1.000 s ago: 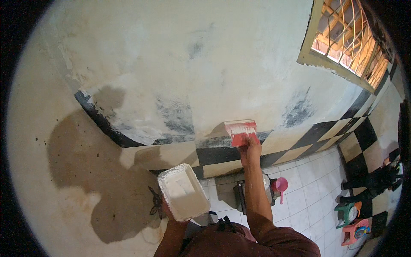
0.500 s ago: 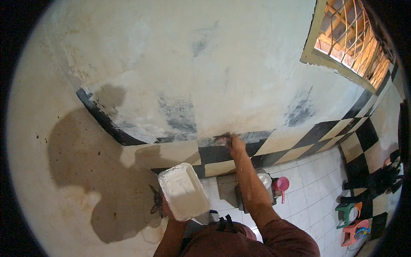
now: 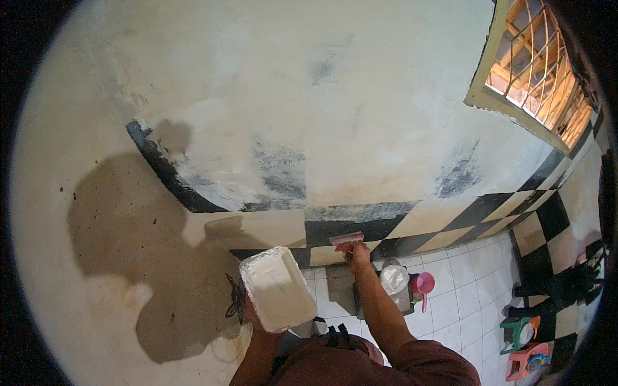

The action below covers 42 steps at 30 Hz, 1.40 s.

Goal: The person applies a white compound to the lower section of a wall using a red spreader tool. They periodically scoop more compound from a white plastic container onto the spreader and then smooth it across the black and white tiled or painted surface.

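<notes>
My left hand (image 3: pixel 254 312) holds a rectangular white tray (image 3: pixel 280 289) with whitish liquid in it, its edge coated white; its fingers are partly hidden by the tray. My right hand (image 3: pixel 357 252) grips a red flat brush or pad (image 3: pixel 346 239) with whitish smears, against the lower black-and-cream checkered band of the wall. Above it, the pale wall (image 3: pixel 373 96) has grey smudges and patchy white over dark squares, with a rough dark strip (image 3: pixel 161 161) curving at the left.
A dark low item with white round top (image 3: pixel 394 278) and a pink dipper (image 3: pixel 425 283) rest on the tiled floor (image 3: pixel 450 305). At right are a person in dark clothes (image 3: pixel 560 276), a green stool (image 3: pixel 514 331) and a pink stool (image 3: pixel 521 363). A barred window (image 3: pixel 528 64) is upper right.
My right hand with the brush has moved down from the smeared grey strip to the lower checkered band. My left hand stays under the tray. The view has shifted slightly.
</notes>
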Each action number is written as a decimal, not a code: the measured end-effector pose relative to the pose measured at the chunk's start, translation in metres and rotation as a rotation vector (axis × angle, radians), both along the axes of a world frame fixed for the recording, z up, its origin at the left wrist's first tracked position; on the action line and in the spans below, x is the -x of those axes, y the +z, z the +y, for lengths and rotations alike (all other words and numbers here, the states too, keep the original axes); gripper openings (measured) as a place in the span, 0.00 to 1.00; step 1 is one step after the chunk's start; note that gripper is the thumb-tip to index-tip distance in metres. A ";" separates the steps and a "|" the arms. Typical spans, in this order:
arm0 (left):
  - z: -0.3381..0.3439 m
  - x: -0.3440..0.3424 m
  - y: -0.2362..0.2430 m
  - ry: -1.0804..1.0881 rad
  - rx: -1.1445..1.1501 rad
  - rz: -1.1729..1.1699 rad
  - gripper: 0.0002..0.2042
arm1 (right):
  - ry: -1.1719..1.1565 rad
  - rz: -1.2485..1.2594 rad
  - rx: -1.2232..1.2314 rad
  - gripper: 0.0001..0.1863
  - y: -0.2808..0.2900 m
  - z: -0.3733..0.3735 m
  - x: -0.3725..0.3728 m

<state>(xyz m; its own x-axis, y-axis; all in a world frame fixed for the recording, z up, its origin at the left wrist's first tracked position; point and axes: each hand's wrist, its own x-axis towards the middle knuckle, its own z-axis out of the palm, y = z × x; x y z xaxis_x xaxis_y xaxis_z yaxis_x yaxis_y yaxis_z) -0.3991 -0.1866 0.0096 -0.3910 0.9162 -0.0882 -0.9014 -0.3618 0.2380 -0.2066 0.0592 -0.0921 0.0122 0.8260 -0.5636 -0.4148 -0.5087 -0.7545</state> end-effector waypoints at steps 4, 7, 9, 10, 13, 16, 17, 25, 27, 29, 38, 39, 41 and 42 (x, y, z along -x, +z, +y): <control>0.005 -0.012 0.005 -0.027 0.059 -0.013 0.27 | 0.027 0.049 -0.155 0.08 -0.011 0.068 -0.017; 0.007 -0.007 -0.008 -0.079 -0.081 0.045 0.27 | -0.001 0.139 -0.234 0.10 0.068 0.105 -0.002; -0.010 0.013 -0.025 -0.041 -0.104 -0.555 0.27 | 0.007 0.196 -0.237 0.09 0.150 0.064 0.027; -0.005 0.009 -0.021 -0.070 -0.133 -0.876 0.27 | -0.036 0.211 -0.268 0.09 0.180 0.051 0.019; 0.003 -0.007 -0.003 -0.009 -0.057 -0.056 0.26 | -0.040 0.208 -0.431 0.10 0.144 0.036 -0.013; 0.001 -0.003 -0.001 -0.010 -0.027 -0.040 0.26 | 0.064 -0.030 -0.440 0.11 0.119 -0.003 -0.023; 0.001 -0.003 0.001 -0.015 -0.019 -0.036 0.26 | 0.064 -0.032 -0.442 0.11 0.105 -0.012 -0.029; -0.017 0.007 0.002 0.034 0.046 -0.012 0.27 | -0.097 -1.421 -0.569 0.11 -0.004 0.044 -0.104; -0.027 0.011 0.001 0.060 0.062 -0.009 0.27 | -0.079 -1.466 -0.575 0.11 0.000 0.066 -0.123; -0.035 0.014 0.002 0.078 0.079 -0.009 0.27 | -0.063 -1.502 -0.523 0.13 0.002 0.086 -0.130; -0.043 0.013 0.008 0.113 0.117 0.010 0.28 | 0.149 -1.149 -0.882 0.11 -0.006 0.013 0.126; -0.041 0.012 0.009 0.107 0.120 0.013 0.28 | 0.206 -1.144 -0.939 0.11 0.005 -0.005 0.147; -0.036 0.010 0.009 0.094 0.118 0.018 0.28 | 0.255 -1.144 -0.995 0.11 0.024 -0.028 0.158; -0.032 0.008 0.006 0.087 0.107 0.029 0.28 | 0.355 -1.091 -0.928 0.10 0.033 -0.037 0.156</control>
